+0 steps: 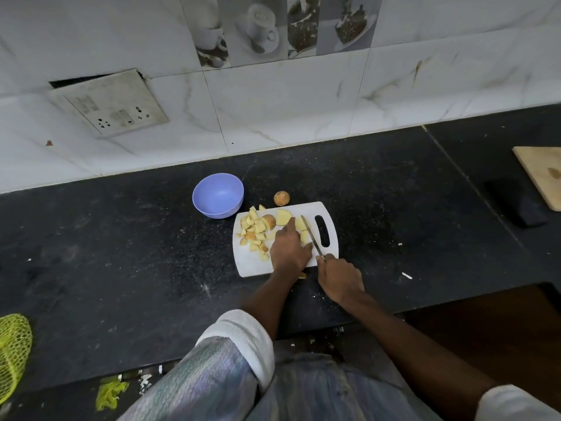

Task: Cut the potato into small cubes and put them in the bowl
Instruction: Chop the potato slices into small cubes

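Whole potato behind cutting board, beside bowl.

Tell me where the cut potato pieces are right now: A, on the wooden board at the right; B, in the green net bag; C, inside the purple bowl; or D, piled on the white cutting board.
D: the cut potato pieces lie heaped on the left part of the white cutting board, while the purple bowl behind it shows only its bare inside.
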